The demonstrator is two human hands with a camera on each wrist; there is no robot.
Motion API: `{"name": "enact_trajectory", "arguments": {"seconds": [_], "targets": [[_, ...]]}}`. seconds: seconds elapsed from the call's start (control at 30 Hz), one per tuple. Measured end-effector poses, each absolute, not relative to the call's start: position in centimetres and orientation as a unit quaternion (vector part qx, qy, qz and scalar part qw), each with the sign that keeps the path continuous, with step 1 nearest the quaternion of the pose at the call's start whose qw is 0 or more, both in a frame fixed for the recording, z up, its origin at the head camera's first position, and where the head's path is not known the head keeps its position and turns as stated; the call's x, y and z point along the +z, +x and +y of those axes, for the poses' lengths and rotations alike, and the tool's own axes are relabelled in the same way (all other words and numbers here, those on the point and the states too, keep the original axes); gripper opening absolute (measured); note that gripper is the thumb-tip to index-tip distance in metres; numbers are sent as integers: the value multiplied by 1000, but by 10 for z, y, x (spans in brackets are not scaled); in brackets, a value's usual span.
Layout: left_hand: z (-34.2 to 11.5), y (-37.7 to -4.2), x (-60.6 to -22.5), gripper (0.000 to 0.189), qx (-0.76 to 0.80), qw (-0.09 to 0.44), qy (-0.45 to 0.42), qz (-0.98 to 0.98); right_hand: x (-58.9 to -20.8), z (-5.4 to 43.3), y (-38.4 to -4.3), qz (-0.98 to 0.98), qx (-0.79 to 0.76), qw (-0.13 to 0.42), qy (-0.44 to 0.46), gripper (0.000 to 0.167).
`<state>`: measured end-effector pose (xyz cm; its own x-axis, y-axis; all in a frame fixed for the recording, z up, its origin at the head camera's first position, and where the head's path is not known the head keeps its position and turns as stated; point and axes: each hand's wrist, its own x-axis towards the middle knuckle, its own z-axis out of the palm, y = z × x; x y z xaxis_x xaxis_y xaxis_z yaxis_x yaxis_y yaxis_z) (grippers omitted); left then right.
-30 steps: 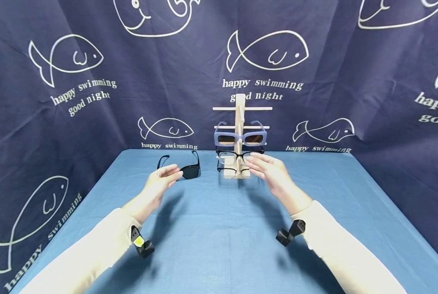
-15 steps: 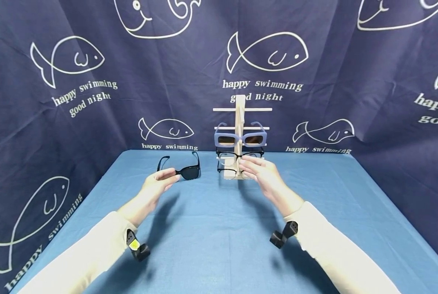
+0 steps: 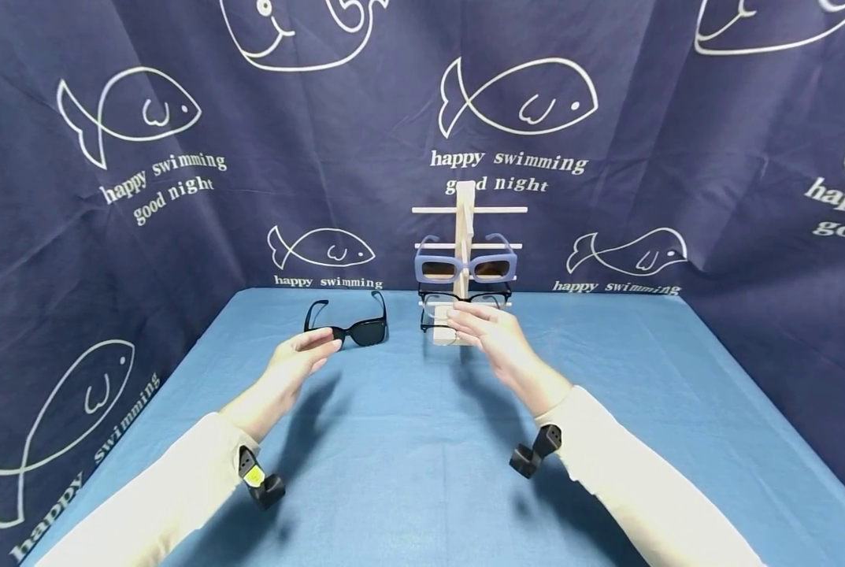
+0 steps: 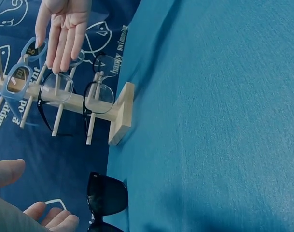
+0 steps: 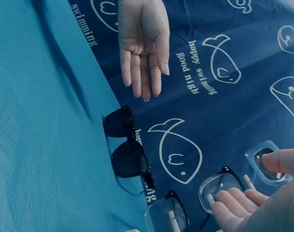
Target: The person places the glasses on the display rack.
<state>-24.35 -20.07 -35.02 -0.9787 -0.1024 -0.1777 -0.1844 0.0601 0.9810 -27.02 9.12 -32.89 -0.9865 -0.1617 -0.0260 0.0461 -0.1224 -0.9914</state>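
Observation:
Black sunglasses [image 3: 368, 332] stand on the blue table with their temples unfolded, left of a wooden eyewear stand [image 3: 465, 201]. My left hand [image 3: 286, 372] hovers in front of them, covering part of one lens in the head view; its relaxed fingers hold nothing. My right hand [image 3: 498, 346] is before the stand's lower part, fingers extended and grasping nothing, hiding parts of the clear-lens glasses there. On the stand sit blue-framed sunglasses [image 3: 465, 269], below them black-framed glasses [image 4: 56, 88], and lowest another clear-lens pair [image 4: 99, 96].
The top rod [image 3: 500, 209] of the stand carries no eyewear. A dark blue curtain [image 3: 351, 173] with white fish prints closes off the back and sides. Blue cloth [image 3: 422, 472] covers the table. Each wrist wears a small black camera [image 3: 535, 450].
My right hand has moved left across the front of the stand. My left hand has drawn slightly left, uncovering more of the black sunglasses. The eyewear has stayed in place.

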Motion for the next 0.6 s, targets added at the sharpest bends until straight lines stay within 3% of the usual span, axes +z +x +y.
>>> {"name": "enact_trajectory", "arguments": {"seconds": [0.6], "targets": [[-211,-242,-353,57,673,29,-112,730,-332,69,-275,641,-762,81,-44,44]]}}
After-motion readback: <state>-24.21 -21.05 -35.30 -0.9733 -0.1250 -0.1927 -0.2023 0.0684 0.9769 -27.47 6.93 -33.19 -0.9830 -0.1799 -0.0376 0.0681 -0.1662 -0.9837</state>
